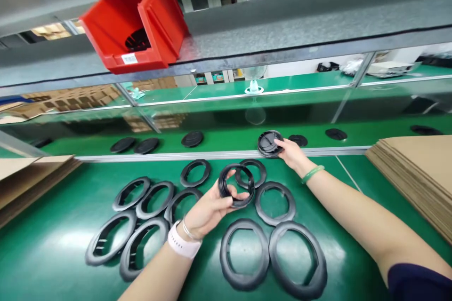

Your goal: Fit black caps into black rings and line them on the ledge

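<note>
**Ring and Disc Handling at the Green Bench**

Nearest the camera, two large black oval rings (271, 256) lie flat, side by side and touching, on the green bench surface (52, 254). To their left, a cluster of similar rings (137, 218) overlaps in a loose row.

Just beyond, the left hand (208, 209) is raised above the bench with its fingers closed around the lower edge of a black ring (236, 186), held tilted toward the camera. A white watch strap (181, 243) sits on that wrist. More rings (273, 202) lie flat just beside and behind the held one.

Further out, the right hand (289, 152), with a green bangle (312, 173) on the wrist, reaches to the metal rail at the bench's far edge. Its fingertips are closed on the rim of a black round disc (269, 143) that sits at the rail.

Step in hand, as judged: one part gripped in each hand, the disc being picked up while the ring waits. The next move would call for lifting the disc clear of the rail and bringing it level with the ring without loosening either grip.

Beyond the rail, further black discs (192, 138) lie spaced along the green conveyor belt (226, 137). Stacked cardboard sheets (416, 174) flank the right side. Overhead, a red bin (136, 23) rests on the grey shelf (282, 23).
</note>
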Demonstrator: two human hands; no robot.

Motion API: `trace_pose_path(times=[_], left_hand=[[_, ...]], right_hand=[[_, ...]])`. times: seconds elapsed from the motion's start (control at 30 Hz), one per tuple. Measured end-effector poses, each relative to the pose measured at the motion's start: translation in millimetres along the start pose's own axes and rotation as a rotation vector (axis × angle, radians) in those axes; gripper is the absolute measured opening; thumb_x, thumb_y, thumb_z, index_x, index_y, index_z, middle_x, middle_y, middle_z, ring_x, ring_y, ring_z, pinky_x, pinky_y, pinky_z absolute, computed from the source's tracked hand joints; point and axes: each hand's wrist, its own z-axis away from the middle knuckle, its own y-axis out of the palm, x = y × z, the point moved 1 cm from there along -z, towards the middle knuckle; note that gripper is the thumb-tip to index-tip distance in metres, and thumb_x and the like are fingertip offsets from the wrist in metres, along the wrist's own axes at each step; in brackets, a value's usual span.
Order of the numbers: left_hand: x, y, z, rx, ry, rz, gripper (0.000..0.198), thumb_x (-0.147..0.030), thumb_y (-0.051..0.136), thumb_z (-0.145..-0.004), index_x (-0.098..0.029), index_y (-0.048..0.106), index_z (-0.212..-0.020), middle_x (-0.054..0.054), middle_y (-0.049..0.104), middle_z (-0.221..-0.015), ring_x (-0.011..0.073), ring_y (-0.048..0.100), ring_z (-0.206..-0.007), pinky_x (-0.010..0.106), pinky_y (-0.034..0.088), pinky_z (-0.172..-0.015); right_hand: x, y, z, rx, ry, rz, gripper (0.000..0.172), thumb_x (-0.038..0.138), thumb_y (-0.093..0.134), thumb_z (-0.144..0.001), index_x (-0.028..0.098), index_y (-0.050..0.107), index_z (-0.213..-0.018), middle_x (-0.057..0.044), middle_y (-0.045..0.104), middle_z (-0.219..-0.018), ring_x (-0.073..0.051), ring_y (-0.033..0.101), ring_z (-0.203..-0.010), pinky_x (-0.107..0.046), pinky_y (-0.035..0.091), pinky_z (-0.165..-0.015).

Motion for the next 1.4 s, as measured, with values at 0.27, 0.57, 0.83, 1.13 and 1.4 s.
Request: trace_pose_path(times=[0.27, 0.57, 0.83, 1.13, 1.4], left_hand=[[27.3, -7.7, -4.9, 0.000, -0.071, -0.147, 0.029, -0.032, 0.070, -0.089, -0.014, 0.067, -0.111, 0.011, 0.066, -0.114, 0.0238, 0.069, -0.102, 0.033, 0.056, -0.088], [36.4, -12.3, -13.3, -0.003, -0.003, -0.219, 0.029, -0.048, 0.054, -0.098, -0.020, 0.054, -0.107, 0.000, 0.060, -0.081, 0.0282, 0.070, -0.102, 0.045, 0.049, -0.098], [42.6, -17.1, -18.3, 0.007, 0.036, -0.373, 0.056, -0.024, 0.087, -0.071, -0.021, 0.053, -0.115, 0.004, 0.063, -0.105, 0.0227, 0.068, -0.101, 0.036, 0.050, -0.094], [47.6, -18.5, -21.1, -0.128, 0.099, -0.538, 0.053, -0.027, 0.086, -0.068, -0.020, 0.044, -0.099, 0.009, 0.073, -0.097, 0.0233, 0.069, -0.092, 0.039, 0.054, -0.087], [48.3, -11.6, -16.4, -0.159, 0.070, -0.482, 0.057, -0.025, 0.083, -0.073, -0.018, 0.051, -0.119, 0.007, 0.069, -0.108, 0.0226, 0.068, -0.097, 0.036, 0.055, -0.089]], right_hand=[[-18.1, 54.2, -48.4, 0.271, -0.406, 0.520, 0.038, 0.017, 0.091, -0.067, 0.019, 0.077, -0.102, -0.008, 0.067, -0.123, -0.032, 0.052, -0.128, -0.050, 0.036, -0.115], [-11.1, -83.4, -65.6, -0.078, -0.281, 1.023, 0.009, 0.011, 0.077, -0.081, 0.013, 0.077, -0.090, -0.014, 0.069, -0.105, -0.029, 0.055, -0.111, -0.049, 0.037, -0.107], [-8.4, -105.4, -65.6, -0.119, -0.190, 1.063, 0.006, 0.017, 0.077, -0.079, 0.021, 0.079, -0.075, -0.006, 0.069, -0.096, -0.025, 0.057, -0.099, -0.041, 0.042, -0.101], [46.8, -6.5, 34.2, -0.037, -0.535, 0.799, 0.012, 0.025, 0.070, -0.089, 0.018, 0.080, -0.090, -0.005, 0.063, -0.079, -0.020, 0.059, -0.078, -0.033, 0.049, -0.077], [58.3, 64.3, 148.5, 0.419, -1.028, 0.646, 0.020, 0.021, 0.054, -0.103, 0.015, 0.073, -0.103, -0.006, 0.062, -0.079, -0.017, 0.055, -0.072, -0.031, 0.047, -0.067]])
